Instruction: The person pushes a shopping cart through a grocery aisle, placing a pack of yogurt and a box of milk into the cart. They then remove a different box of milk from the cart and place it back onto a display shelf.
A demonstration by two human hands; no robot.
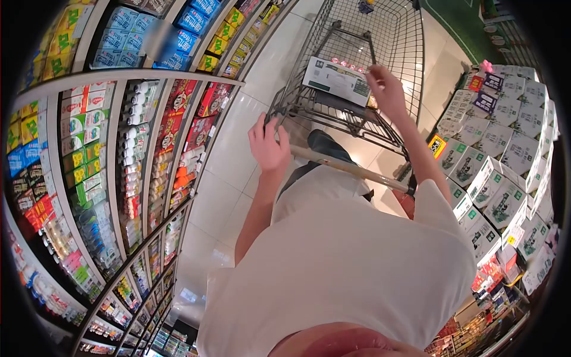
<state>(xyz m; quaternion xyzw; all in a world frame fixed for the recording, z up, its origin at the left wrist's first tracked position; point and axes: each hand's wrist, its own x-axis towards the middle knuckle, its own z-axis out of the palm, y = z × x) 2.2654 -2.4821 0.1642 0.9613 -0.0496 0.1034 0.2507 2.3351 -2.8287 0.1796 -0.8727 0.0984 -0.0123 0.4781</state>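
Note:
A wire shopping cart (410, 65) stands in front of me, its handle bar (339, 165) crossing just ahead of my body. My left hand (270, 143) is at the bar's left end, beside the cart's corner. Its fingers are slightly apart and I see nothing in them. A white and green carton (337, 82) lies in the near part of the cart, with small red and white shapes along its far edge. Over the carton's right end is my right hand (386, 90), fingers bent and close together. Whatever lies under those fingertips is hidden.
Store shelves (160, 74) packed with boxed and bottled goods curve along the left. Stacked white cartons (499, 131) rise on the right, close to the cart. Pale floor tiles (220, 178) run between shelves and cart. A small dark item (365, 7) sits at the cart's far end.

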